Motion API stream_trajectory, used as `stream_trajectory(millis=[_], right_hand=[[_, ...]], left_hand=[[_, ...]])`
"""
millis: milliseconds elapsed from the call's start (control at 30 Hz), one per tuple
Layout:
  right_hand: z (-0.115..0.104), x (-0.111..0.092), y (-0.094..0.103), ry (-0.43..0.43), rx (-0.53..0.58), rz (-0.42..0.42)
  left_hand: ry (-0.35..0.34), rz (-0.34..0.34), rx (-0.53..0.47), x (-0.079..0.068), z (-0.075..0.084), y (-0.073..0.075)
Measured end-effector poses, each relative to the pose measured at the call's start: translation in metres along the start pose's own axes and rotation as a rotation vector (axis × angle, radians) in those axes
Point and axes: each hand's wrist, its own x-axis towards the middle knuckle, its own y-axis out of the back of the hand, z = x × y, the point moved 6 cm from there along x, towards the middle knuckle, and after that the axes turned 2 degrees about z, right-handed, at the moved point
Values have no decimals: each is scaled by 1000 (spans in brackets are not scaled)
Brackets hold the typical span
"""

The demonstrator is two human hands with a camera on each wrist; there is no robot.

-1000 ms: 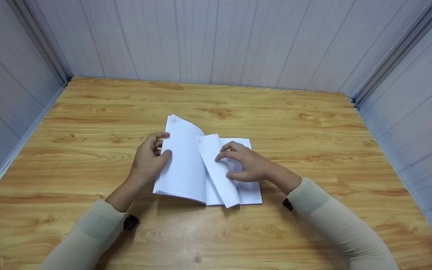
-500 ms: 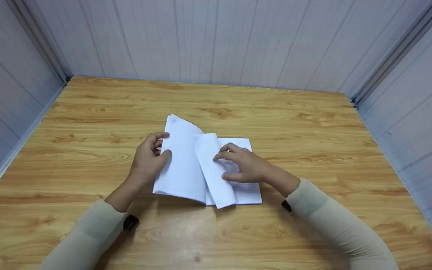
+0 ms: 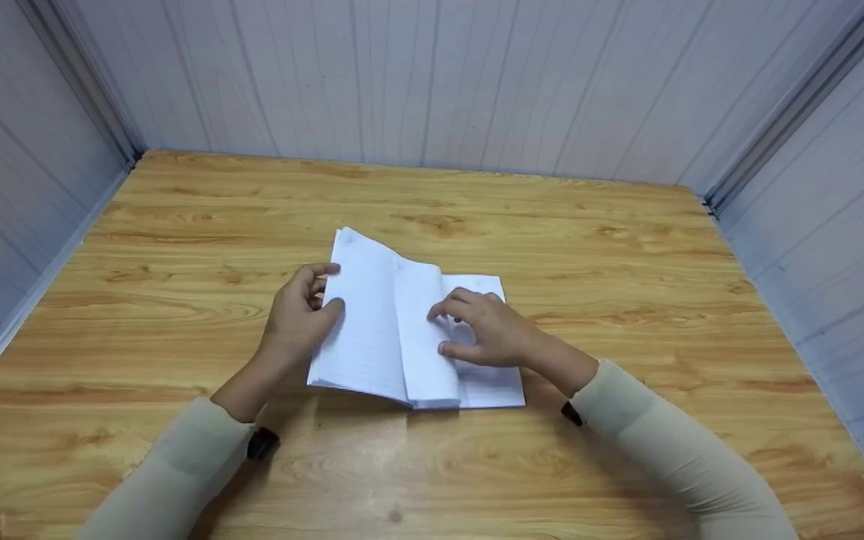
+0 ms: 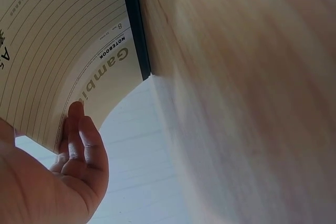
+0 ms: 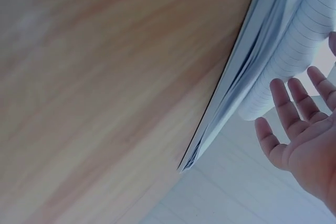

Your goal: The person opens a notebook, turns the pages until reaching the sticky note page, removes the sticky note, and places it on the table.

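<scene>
An open lined notebook [image 3: 361, 315] lies in the middle of the table, its left half lifted and bowed. My left hand [image 3: 293, 322] grips that half at the outer edge, thumb on the page and fingers behind. In the left wrist view its cover [image 4: 89, 40] shows the words "Gambit" and "NOTEBOOK" and a dark spine strip [image 4: 135, 30]. A leaf [image 3: 421, 330] curls up beside the fold. Over the right half, my right hand [image 3: 496, 330] has its fingertips at the curled leaf; the right wrist view shows spread, nearly straight fingers [image 5: 286, 106] beside the rolled pages [image 5: 299, 45].
The notebook rests on a wood-grain table [image 3: 597, 255]. Pale panelled walls [image 3: 424, 82] rise along the back and both sides. Small black devices sit under both sleeves, one by the left cuff [image 3: 262, 444].
The curled leaf has swung left and now lies closer against the lifted half, its lower end nearer the fold. My right hand has shifted slightly left with it. My left hand stays put.
</scene>
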Motion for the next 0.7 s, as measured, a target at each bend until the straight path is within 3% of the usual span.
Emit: stream_trajectory(millis=[267, 700], right_hand=[[-5, 2, -2, 14, 87, -29], [-14, 1, -6, 58, 27, -96]], left_hand=[[-19, -17, -24, 0, 1, 0], [-9, 2, -9, 1, -1, -1]])
